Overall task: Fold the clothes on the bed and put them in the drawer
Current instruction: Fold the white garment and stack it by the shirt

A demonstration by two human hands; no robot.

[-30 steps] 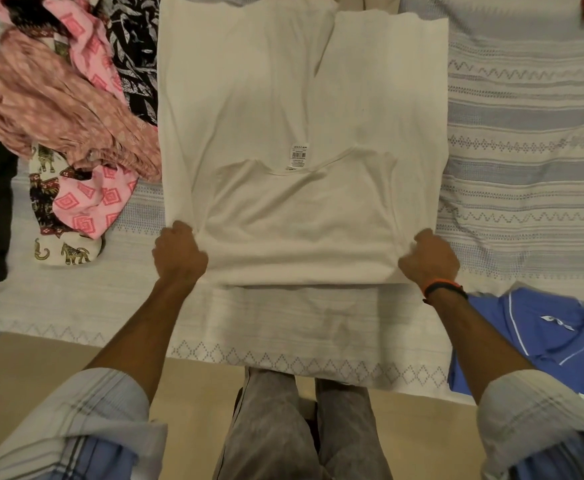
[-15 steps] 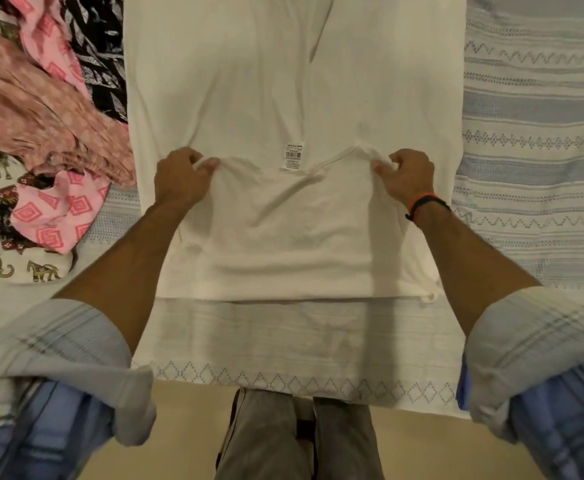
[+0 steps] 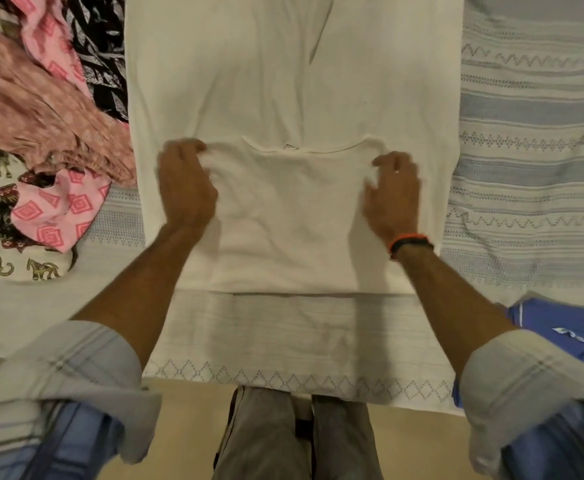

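Head view looks down on a bed (image 3: 526, 109) covered with a white spread that has grey-blue stripes and zigzag lines. A cream undershirt (image 3: 283, 81) lies flat in the middle of the bed, its lower part reaching up past the top edge of the picture. The neck end of it is folded over toward the near edge of the bed, so a second layer lies on the first, with the curved neckline and a small label (image 3: 289, 146) at the far side of this fold.

The left hand (image 3: 186, 188) rests on the left part of the folded layer; its fingers are curled and the grip pinches the cloth at the far left corner of the fold. The right hand (image 3: 392, 192) lies on the right part of the fold with fingers spread and slightly bent; it is blurred, and I cannot tell if this grip holds cloth or only presses on it. A black and orange wristband (image 3: 409, 243) sits on the right wrist. Both sleeves are rolled up on the forearms.

At the left edge of the bed there is a heap of unfolded clothes (image 3: 41, 133): pink printed pieces, a black one with white leaves, and a pale one with elephant figures. At the near right corner lies a blue shirt (image 3: 567, 334), partly hidden by the right sleeve. The person's grey trousers (image 3: 266, 434) show below the near edge of the bed
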